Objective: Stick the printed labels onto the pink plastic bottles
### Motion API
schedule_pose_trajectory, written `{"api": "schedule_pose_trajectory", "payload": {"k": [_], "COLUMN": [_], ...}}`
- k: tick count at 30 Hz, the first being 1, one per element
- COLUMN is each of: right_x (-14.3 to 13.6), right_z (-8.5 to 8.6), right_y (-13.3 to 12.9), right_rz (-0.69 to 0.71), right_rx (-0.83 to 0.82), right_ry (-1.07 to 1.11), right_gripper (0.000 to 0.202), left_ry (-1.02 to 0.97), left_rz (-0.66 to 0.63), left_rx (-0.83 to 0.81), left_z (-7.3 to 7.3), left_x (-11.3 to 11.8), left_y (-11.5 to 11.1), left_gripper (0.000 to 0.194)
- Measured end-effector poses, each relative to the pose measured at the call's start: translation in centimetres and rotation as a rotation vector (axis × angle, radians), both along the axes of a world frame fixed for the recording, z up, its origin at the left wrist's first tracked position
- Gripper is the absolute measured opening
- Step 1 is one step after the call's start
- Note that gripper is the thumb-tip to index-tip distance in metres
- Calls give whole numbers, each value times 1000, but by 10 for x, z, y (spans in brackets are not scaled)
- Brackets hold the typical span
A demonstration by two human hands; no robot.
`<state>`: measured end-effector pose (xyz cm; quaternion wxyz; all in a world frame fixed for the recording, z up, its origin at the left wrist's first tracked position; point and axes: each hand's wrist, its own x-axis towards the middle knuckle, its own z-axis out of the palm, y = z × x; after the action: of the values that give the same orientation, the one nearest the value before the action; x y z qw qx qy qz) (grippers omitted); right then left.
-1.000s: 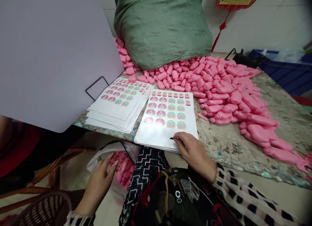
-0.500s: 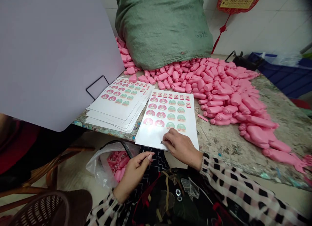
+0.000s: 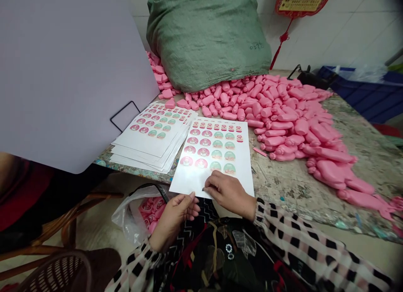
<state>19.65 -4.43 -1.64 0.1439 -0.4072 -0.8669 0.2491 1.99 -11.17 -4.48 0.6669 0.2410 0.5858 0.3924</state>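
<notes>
A white sticker sheet (image 3: 220, 181) printed with pink and green labels lies at the table's front edge, its lower part reaching past the edge. My right hand (image 3: 228, 193) rests on its lower part with fingers curled together; whatever the fingertips hold is too small to make out. At the sheet's lower left edge is my left hand (image 3: 178, 214), its thumb near the paper and its fingers loosely curled. Whether it pinches the edge is unclear. Left of this sheet lies a stack of similar sheets (image 3: 141, 145).
Pink moulded pieces (image 3: 283, 116) heap across the table (image 3: 283, 178) under a green sack (image 3: 208, 40). A grey panel (image 3: 69, 74) stands at left. Below the edge hangs a clear bag (image 3: 126, 216) of pink pieces, beside a brown basket (image 3: 56, 271). A blue crate (image 3: 362, 92) sits far right.
My left hand has risen to the sheet's lower left edge and its fingers have turned. The front sheet has shifted slightly left and toward me, with my right hand on it.
</notes>
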Motion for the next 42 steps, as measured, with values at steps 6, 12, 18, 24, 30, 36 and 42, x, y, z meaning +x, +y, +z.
{"api": "schedule_pose_trajectory", "payload": {"k": [6, 12, 18, 24, 30, 36, 42], "right_x": [-1, -1, 13, 20, 34, 45, 45], "right_z": [-1, -1, 15, 15, 10, 5, 4], "right_y": [-4, -5, -4, -1, -7, -20, -24], "right_rz": [30, 20, -64, -167, -304, -332, -318], "right_rx": [-26, -52, -11, -33, -91, -157, -162], "right_ry": [61, 124, 113, 92, 320, 379, 351], "right_gripper": [12, 13, 13, 20, 19, 20, 18], "left_ry": [-211, -92, 225, -11, 59, 263, 317], "left_rz": [44, 119, 203, 421, 646, 754, 606], "left_rx": [-153, -42, 158, 125, 369, 171, 82], "left_z": [-1, -4, 2, 2, 16, 29, 36], "left_x": [-1, 2, -6, -8, -57, -144, -180], "left_y": [0, -2, 0, 8, 38, 90, 132], "left_gripper": [39, 31, 29, 27, 23, 25, 31]}}
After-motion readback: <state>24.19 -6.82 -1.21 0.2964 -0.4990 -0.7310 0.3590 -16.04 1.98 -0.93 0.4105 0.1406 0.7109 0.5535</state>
